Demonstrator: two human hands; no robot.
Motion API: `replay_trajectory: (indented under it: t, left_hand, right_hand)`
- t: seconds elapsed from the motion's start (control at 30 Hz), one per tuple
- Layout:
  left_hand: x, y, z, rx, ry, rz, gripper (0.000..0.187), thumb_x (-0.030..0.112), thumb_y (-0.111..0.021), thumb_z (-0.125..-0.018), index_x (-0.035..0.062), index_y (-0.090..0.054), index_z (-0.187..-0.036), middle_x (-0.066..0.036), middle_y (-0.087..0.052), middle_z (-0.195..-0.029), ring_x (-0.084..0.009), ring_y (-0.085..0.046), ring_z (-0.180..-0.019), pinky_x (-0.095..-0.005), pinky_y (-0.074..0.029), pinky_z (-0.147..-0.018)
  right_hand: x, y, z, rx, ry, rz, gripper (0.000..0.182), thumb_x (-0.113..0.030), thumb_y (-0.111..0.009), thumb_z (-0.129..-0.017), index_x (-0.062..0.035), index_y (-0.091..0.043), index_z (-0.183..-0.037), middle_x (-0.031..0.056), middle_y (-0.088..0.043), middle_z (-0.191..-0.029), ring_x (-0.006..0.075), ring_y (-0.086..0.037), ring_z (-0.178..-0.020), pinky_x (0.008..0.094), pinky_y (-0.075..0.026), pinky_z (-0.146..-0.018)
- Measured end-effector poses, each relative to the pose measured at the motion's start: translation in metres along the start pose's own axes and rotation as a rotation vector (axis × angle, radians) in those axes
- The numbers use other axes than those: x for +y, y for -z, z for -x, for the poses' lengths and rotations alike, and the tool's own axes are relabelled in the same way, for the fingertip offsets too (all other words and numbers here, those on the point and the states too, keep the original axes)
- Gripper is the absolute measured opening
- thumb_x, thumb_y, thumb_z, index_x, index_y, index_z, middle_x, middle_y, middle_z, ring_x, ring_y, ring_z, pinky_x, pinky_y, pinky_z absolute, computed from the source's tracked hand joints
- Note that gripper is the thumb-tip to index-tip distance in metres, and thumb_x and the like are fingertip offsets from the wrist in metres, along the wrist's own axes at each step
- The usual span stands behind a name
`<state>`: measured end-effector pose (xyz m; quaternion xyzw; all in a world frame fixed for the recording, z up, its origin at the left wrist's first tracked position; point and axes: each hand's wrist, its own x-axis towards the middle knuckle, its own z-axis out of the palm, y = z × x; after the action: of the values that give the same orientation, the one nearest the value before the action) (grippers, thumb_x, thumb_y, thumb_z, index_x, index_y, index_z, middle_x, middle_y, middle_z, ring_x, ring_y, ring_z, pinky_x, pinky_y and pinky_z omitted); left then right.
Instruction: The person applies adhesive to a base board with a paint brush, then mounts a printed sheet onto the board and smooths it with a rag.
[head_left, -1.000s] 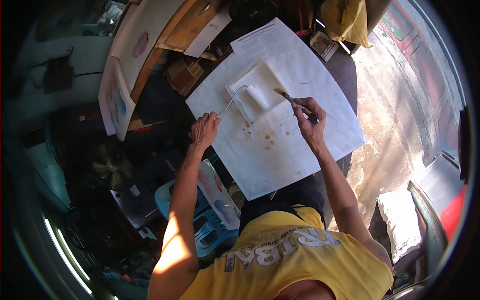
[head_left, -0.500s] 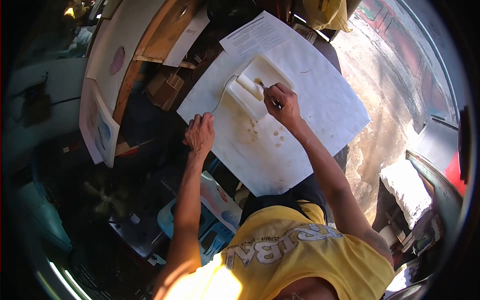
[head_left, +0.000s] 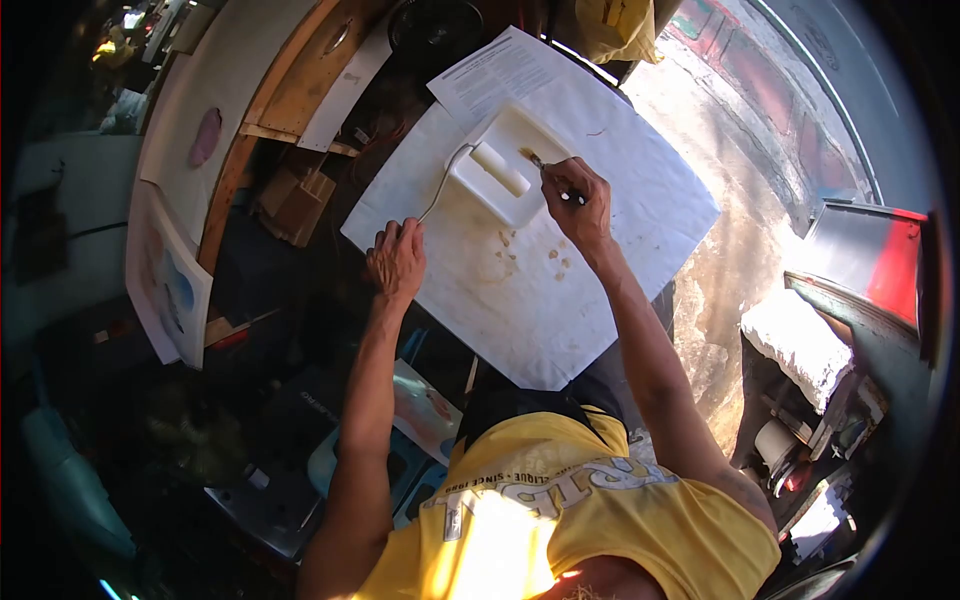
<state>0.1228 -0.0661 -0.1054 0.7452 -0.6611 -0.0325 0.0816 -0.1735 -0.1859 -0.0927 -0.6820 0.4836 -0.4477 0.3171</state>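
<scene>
A white tray (head_left: 545, 128) rests on the table's white cover (head_left: 540, 320). Inside it lies a cream paint roller (head_left: 500, 168), whose bent metal wire runs out over the tray's edge toward my left hand (head_left: 397, 262). The fingers of that hand are curled round the roller's handle end, which is mostly hidden. My right hand (head_left: 580, 200) is closed on a small brush (head_left: 533, 157), its bristles over the tray beside the roller. Brownish spots mark the cover below the tray.
A printed sheet (head_left: 495, 75) lies at the table's far left. Beyond are a black round object (head_left: 435, 28) and a yellowish bag (head_left: 620, 28). Painted boards (head_left: 175, 275) lean at left. A blue chair (head_left: 405, 465) is below the table, and a white block (head_left: 800, 345) at right.
The brush has lifted away from the roller, and my right hand has shifted slightly right within the tray area. My left hand stays at the handle end. The whole view has shifted a little.
</scene>
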Motion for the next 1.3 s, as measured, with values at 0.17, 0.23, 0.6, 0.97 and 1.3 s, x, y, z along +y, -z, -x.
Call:
replay_trajectory:
  t: [0.17, 0.23, 0.6, 0.97, 1.3]
  left_hand:
    - [0.016, 0.006, -0.003, -0.008, 0.029, -0.07, 0.017, 0.032, -0.056, -0.106, 0.0155, -0.06, -0.105, -0.011, -0.062, -0.095, -0.038, -0.066, -0.088, -0.0559, -0.053, -0.065]
    - [0.02, 0.011, -0.008, 0.003, 0.034, -0.057, 0.017, 0.032, -0.056, -0.106, 0.0153, -0.06, -0.104, -0.011, -0.062, -0.095, -0.0378, -0.066, -0.088, -0.0557, -0.053, -0.066]
    - [0.033, 0.028, -0.017, 0.042, -0.002, -0.141, 0.015, 0.031, -0.057, -0.105, 0.0166, -0.061, -0.107, -0.01, -0.062, -0.097, -0.037, -0.065, -0.092, -0.0548, -0.052, -0.068]
    - [0.037, 0.075, -0.061, -0.199, -0.054, -0.19, 0.021, 0.029, -0.052, -0.107, 0.0097, -0.06, -0.104, -0.018, -0.069, -0.092, -0.0447, -0.071, -0.084, -0.0576, -0.054, -0.071]
    - [0.034, 0.136, -0.154, -0.457, -0.528, -0.394, 0.018, 0.013, -0.059, -0.096, 0.0037, -0.075, -0.097, -0.018, -0.076, -0.1, -0.0355, -0.074, -0.098, -0.047, -0.058, -0.082]
  right_hand:
    - [0.038, -0.006, 0.011, -0.024, -0.007, 0.113, 0.011, 0.006, -0.074, -0.084, 0.0015, -0.069, -0.093, 0.011, -0.067, -0.08, 0.0224, -0.069, -0.064, 0.0311, -0.054, -0.059]
    - [0.02, 0.0, -0.001, 0.022, -0.019, -0.001, 0.009, 0.004, -0.073, -0.084, 0.0003, -0.066, -0.089, 0.0125, -0.065, -0.08, 0.0265, -0.067, -0.064, 0.0346, -0.053, -0.06]
    - [0.011, 0.02, -0.025, -0.063, -0.067, -0.166, 0.006, -0.001, -0.071, -0.082, -0.0013, -0.065, -0.084, 0.0161, -0.066, -0.079, 0.0386, -0.065, -0.069, 0.0453, -0.052, -0.064]
    - [0.005, 0.021, -0.008, 0.068, -0.115, -0.119, 0.008, 0.0, -0.072, -0.084, -0.0007, -0.068, -0.091, 0.0142, -0.067, -0.083, 0.0291, -0.064, -0.064, 0.0367, -0.052, -0.062]
    - [-0.059, -0.04, 0.015, 0.113, 0.055, 0.063, 0.009, 0.004, -0.072, -0.083, -0.0031, -0.069, -0.087, 0.0109, -0.063, -0.079, 0.0308, -0.064, -0.065, 0.0393, -0.052, -0.06]
